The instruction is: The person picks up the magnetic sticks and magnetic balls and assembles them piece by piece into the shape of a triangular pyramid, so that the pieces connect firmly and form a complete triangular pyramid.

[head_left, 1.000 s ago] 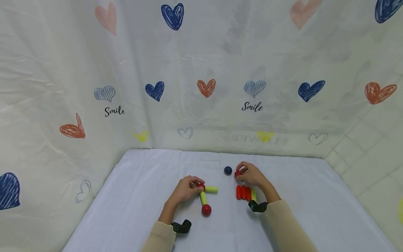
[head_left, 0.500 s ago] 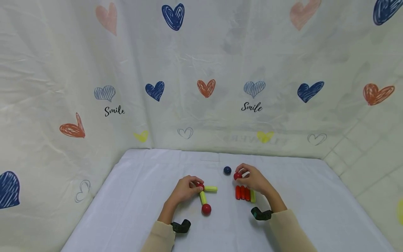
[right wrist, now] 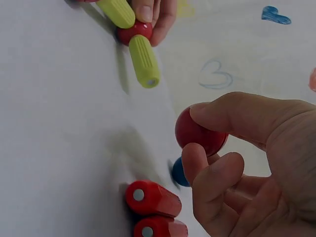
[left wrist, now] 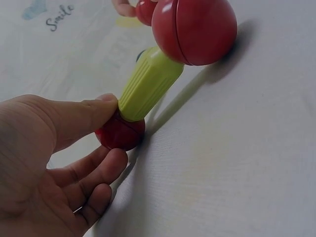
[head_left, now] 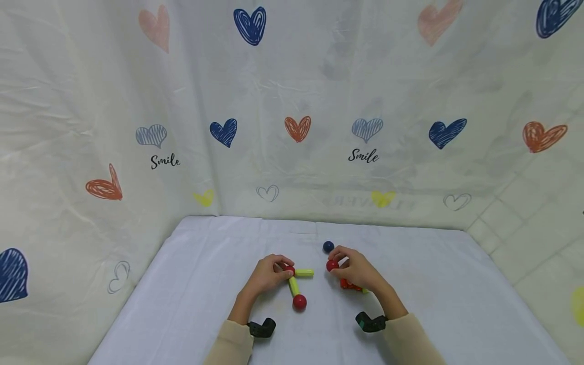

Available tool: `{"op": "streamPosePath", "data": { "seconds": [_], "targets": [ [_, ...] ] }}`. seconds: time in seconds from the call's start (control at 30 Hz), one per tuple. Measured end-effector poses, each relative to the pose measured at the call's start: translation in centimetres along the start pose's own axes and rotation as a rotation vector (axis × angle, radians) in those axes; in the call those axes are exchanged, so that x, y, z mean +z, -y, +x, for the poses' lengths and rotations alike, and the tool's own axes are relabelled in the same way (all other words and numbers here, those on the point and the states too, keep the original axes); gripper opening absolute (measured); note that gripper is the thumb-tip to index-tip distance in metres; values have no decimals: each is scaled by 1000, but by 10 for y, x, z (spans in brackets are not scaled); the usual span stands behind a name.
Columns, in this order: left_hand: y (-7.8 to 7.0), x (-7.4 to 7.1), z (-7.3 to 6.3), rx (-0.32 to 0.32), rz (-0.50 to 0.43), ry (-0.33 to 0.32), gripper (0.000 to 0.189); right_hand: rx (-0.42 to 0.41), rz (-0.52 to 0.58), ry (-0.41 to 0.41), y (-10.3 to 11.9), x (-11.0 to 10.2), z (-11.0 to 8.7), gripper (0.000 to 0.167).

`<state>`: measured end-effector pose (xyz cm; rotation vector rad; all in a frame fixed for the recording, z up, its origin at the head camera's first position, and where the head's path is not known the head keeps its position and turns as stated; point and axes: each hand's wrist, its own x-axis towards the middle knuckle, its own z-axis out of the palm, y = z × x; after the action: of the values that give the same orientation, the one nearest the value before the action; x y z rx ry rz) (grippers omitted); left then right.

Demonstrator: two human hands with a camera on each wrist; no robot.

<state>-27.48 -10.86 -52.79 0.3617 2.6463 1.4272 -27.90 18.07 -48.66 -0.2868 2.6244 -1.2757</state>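
My left hand [head_left: 269,272] pinches a red ball [left wrist: 121,132] between thumb and fingers. Two yellow-green ribbed rods join that ball: one rod [head_left: 304,272] points right with a bare end, the other rod [left wrist: 150,84] runs toward me to a second red ball [head_left: 299,302]. My right hand [head_left: 358,268] holds a loose red ball [right wrist: 200,132] by thumb and fingertips, raised over the cloth, a short way right of the bare rod end. Silver discs show on the ends of the rods in the right wrist view.
Under and behind my right hand lie several red rods [right wrist: 153,197] and a yellow-green rod [head_left: 365,290], partly hidden. A dark blue ball [head_left: 328,247] rests beyond that hand. White cloth [head_left: 205,263] covers the table, and a heart-printed curtain [head_left: 292,167] hangs at the back.
My right hand has carried the red ball left and toward me, away from beside the blue ball, and now covers part of the red rods. My left hand keeps its hold, nearly still.
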Motion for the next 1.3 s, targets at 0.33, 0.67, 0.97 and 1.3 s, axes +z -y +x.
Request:
{"op": "streamPosePath", "data": {
  "seconds": [0.33, 0.67, 0.97, 1.3],
  "targets": [
    [1, 0, 1, -3, -1, 6, 19, 0, 5, 37, 12, 20, 2, 27],
    [2, 1, 1, -4, 1, 3, 19, -33, -54, 67, 10, 29, 8, 27],
    [2, 1, 1, -2, 0, -3, 20, -33, -55, 82, 11, 32, 6, 28],
    [-1, 3, 0, 14, 24, -35, 18, 1, -71, 108, 13, 34, 0, 27]
  ]
}}
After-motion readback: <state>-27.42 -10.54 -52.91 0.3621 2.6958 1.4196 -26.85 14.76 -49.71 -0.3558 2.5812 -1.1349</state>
